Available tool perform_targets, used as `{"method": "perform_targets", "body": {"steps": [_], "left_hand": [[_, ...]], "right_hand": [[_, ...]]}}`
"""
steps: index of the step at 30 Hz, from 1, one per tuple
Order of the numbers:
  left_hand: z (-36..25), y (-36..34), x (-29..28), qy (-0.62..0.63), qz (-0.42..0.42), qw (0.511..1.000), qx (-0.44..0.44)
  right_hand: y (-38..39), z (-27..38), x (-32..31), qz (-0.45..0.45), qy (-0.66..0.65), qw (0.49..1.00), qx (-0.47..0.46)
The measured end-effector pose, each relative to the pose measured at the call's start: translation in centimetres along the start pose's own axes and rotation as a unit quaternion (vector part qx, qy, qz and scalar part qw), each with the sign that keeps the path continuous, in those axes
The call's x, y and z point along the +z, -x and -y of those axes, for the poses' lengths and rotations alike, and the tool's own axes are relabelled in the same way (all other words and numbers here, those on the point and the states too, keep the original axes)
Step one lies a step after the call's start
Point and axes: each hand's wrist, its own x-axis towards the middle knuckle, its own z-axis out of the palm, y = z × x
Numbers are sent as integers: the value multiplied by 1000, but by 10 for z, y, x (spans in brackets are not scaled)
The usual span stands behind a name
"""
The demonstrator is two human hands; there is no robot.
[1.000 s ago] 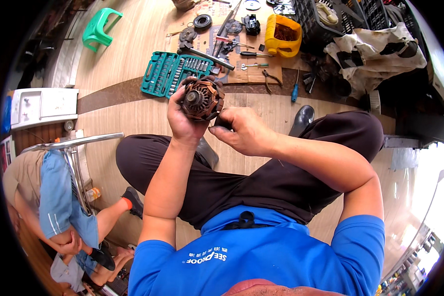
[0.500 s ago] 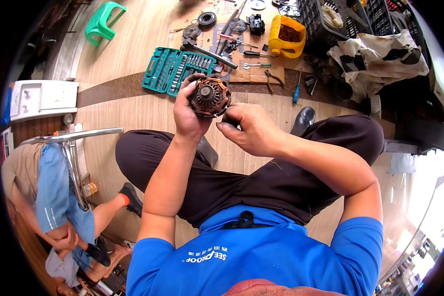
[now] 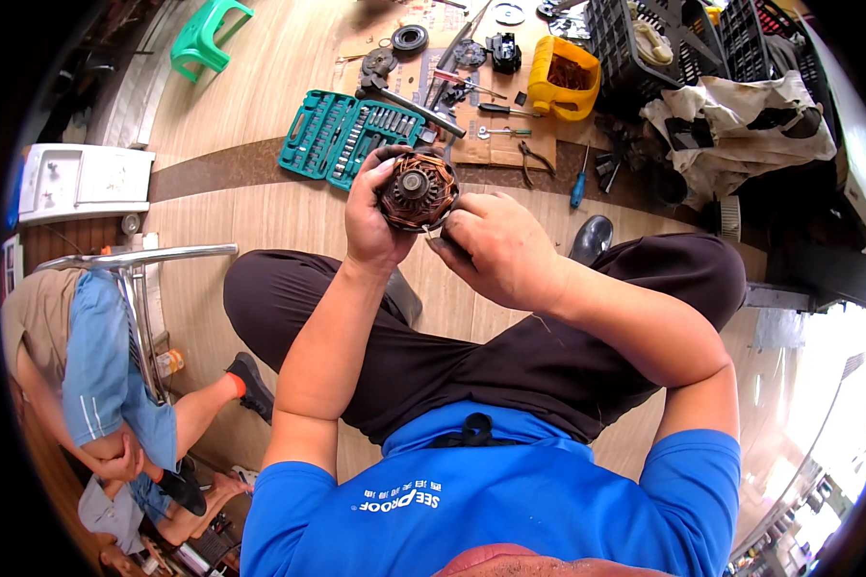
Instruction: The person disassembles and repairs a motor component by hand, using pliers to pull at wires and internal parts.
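A round motor armature [image 3: 418,192], with copper windings about a dark central shaft, is held up above my lap, its end turned up toward me. My left hand [image 3: 375,223] wraps round its left side, the thumb along the rim. At its lower right edge my right hand [image 3: 500,248] is closed, fingers curled and thumb bent in against the windings. A thin light-coloured tip shows by the right thumb at the rim. What the right fingers pinch is mostly hidden by the hand.
Beyond the armature lie a green socket set case [image 3: 351,139], pliers [image 3: 537,162], a blue-handled screwdriver [image 3: 579,183] and a yellow cut-open jug [image 3: 565,79]. Black crates [image 3: 635,58] stand far right. A green stool [image 3: 202,40] is far left; a seated person [image 3: 115,365] is at left.
The armature and both hands have shifted slightly to the right. My right hand has come closer against the armature's rim, its fingers now touching it.
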Motion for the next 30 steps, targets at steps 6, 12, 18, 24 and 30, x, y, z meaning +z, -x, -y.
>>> {"method": "perform_targets", "body": {"steps": [6, 12, 18, 24, 30], "left_hand": [[-9, 1, 5, 100, 77, 991, -45], [-14, 3, 7, 149, 97, 983, -41], [-14, 4, 11, 151, 120, 979, -71], [-16, 1, -1, 96, 123, 986, -63], [-18, 2, 5, 95, 138, 983, -73]], "right_hand": [[4, -1, -8, -63, -71, 995, 30], [0, -8, -8, -102, -180, 967, 147], [1, -7, -10, -55, -222, 962, 151], [3, -8, -7, -59, -186, 973, 126], [5, -6, -1, -61, -214, 968, 118]]}}
